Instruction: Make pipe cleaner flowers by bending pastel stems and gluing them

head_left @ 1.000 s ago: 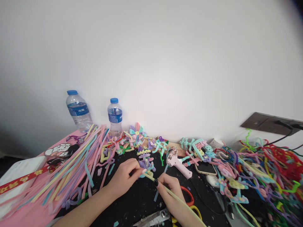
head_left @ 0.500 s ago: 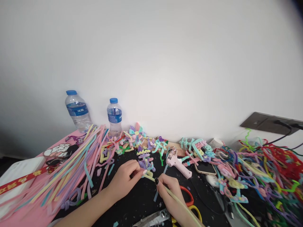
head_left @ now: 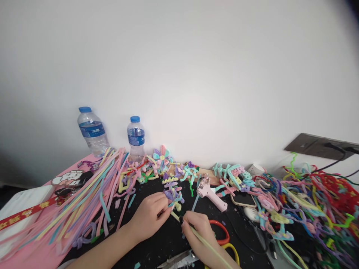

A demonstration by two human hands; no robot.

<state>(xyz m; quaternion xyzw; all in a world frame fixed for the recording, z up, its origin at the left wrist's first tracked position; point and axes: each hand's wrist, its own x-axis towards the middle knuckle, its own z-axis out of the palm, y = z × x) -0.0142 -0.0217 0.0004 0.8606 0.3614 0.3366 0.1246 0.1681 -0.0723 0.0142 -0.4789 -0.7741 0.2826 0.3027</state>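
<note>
A pale yellow-green pipe cleaner (head_left: 206, 243) runs between my two hands, its long end trailing back over my right wrist. My left hand (head_left: 151, 216) pinches its tip between thumb and fingers. Slightly lower, my right hand (head_left: 200, 233) grips it further along, dark thumbnail showing. Just beyond the fingertips lies a purple and yellow pipe-cleaner figure (head_left: 174, 195). Scissors with red and yellow handles (head_left: 221, 233) lie partly under my right hand, blades (head_left: 179, 259) pointing left.
A pink glue gun (head_left: 211, 197) lies beyond my right hand, near a phone (head_left: 243, 200). Loose pipe cleaners (head_left: 92, 194) spread on the left; a tangled heap (head_left: 316, 209) fills the right. Two water bottles (head_left: 94, 132) stand against the wall, which carries a socket panel (head_left: 319, 145).
Both hands have shifted slightly, the right one a little left and down. The pipe cleaner between them now slopes more steeply. The things on the table stay put.
</note>
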